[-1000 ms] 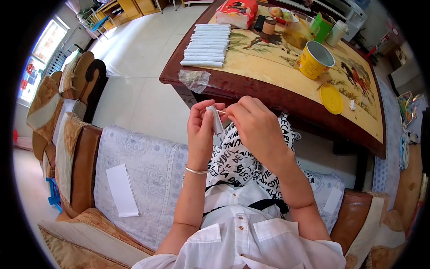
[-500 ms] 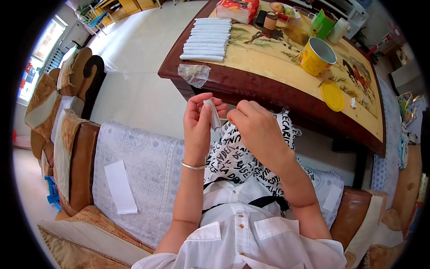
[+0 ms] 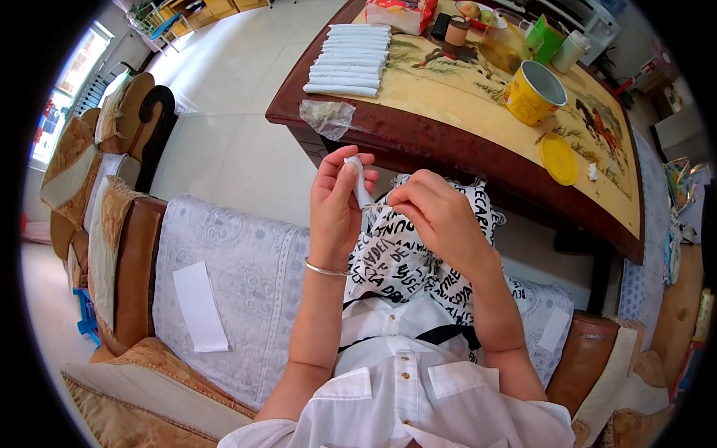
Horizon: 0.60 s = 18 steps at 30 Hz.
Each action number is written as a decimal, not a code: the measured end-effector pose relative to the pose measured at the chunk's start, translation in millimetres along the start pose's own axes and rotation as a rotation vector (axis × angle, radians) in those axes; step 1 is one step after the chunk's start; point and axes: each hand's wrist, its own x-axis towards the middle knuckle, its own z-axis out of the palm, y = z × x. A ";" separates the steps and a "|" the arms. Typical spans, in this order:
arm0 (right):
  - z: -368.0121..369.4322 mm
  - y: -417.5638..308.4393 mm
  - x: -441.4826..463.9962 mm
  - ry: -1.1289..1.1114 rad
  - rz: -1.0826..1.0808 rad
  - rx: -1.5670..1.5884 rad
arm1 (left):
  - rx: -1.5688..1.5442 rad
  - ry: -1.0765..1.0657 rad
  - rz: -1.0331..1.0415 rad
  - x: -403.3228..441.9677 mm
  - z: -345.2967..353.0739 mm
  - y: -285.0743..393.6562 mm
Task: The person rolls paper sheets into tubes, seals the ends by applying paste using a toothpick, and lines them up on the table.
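Note:
My left hand (image 3: 334, 198) is wrapped round a small white paper roll (image 3: 360, 187), thumb pressed along its side. A thin pale strand (image 3: 378, 206), like a string or rubber band, runs from the roll's lower end to my right hand (image 3: 442, 224). The fingers of that hand are pinched on the strand, just right of the roll. Beyond my hands, several similar white paper rolls (image 3: 348, 61) lie side by side at the table's left corner. Nearer the edge sits a clear plastic bag (image 3: 327, 118) with small pale contents I cannot make out.
The table (image 3: 463, 153) holds an open yellow can (image 3: 529, 103), its yellow lid (image 3: 559, 159), a glass pitcher (image 3: 502, 51), a white bottle (image 3: 571, 51) and a red-and-white package (image 3: 399, 15). White paper sheets (image 3: 200, 308) lie on the sofa cover (image 3: 250, 276) to my left.
My right hand has shifted slightly down, and the strand between it and the roll shows more plainly. The roll stands a little more upright in my left hand. The view has tilted slightly.

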 end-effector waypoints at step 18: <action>-1.7 9.4 5.0 -0.156 -0.086 -0.147 | -0.018 0.019 -0.142 1.4 0.3 -0.5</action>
